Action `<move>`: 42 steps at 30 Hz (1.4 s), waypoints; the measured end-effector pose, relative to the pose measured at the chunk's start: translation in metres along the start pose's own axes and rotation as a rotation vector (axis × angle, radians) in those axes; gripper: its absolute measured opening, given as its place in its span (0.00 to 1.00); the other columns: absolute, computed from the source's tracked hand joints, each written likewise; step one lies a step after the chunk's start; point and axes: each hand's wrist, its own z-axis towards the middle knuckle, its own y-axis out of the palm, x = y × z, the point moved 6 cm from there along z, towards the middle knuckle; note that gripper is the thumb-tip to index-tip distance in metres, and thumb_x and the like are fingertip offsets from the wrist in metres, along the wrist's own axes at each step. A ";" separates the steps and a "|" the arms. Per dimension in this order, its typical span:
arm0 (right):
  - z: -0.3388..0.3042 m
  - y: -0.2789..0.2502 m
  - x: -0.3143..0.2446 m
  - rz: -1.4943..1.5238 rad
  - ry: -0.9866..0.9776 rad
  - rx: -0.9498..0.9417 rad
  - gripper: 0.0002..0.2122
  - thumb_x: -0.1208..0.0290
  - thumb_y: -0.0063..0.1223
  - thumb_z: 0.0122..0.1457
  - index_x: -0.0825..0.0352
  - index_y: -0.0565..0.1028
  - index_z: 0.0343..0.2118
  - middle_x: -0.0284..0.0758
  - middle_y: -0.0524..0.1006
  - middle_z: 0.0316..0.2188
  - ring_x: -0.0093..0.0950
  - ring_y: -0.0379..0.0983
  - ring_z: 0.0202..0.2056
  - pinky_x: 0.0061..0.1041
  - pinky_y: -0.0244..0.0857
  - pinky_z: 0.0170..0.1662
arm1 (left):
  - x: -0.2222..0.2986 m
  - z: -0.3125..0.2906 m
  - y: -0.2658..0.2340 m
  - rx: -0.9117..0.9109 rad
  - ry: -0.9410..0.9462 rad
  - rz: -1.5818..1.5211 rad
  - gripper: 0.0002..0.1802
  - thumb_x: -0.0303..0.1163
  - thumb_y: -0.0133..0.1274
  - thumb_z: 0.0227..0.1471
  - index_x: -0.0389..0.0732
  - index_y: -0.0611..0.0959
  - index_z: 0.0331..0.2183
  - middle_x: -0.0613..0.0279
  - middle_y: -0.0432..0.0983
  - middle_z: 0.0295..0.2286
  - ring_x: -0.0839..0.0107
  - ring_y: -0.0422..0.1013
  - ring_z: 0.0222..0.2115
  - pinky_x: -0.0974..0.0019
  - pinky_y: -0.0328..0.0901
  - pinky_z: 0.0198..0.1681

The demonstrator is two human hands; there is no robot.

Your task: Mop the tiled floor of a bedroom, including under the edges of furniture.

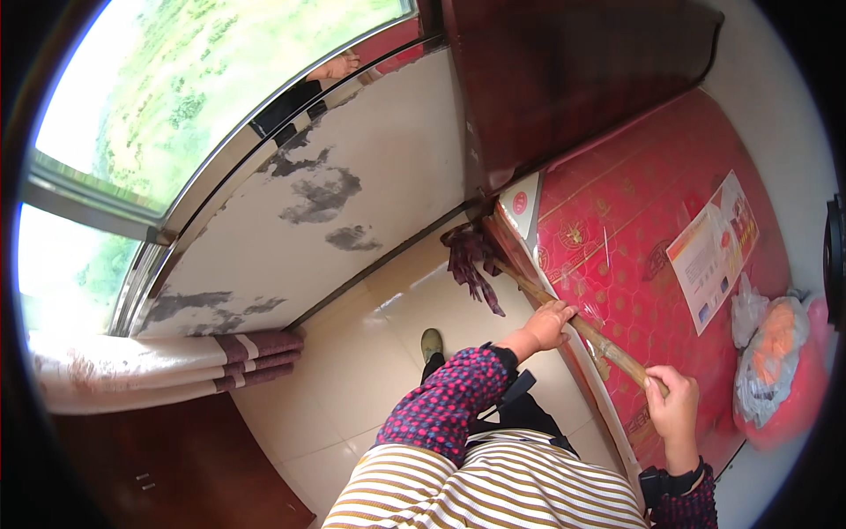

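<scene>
Pole of brown wood [615, 353] is clasped by the person's left hand [546, 327] and right hand [675, 406]; its dark-purple cloth-strip mop head [471, 260] sits at the beige tiled floor's [322, 379] far corner.

Red mattress [626, 220] w/ leaflet [716, 251] on top, plastic bags [765, 370] at edge.

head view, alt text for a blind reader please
Left hand and right hand grip the wooden handle of a rag mop, its dark purple strips over beige floor tiles, beside a red patterned mattress. A window is at upper left.
</scene>
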 end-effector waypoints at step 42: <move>0.141 0.231 -0.314 0.177 -0.455 -0.562 0.04 0.78 0.48 0.48 0.71 0.74 0.23 0.36 0.73 0.15 0.21 0.69 0.17 0.19 0.60 0.23 | -0.264 -0.260 -0.219 0.485 -0.551 -0.004 0.17 0.29 0.56 0.30 0.44 0.79 0.31 0.58 0.76 0.33 0.57 0.69 0.39 0.55 0.61 0.43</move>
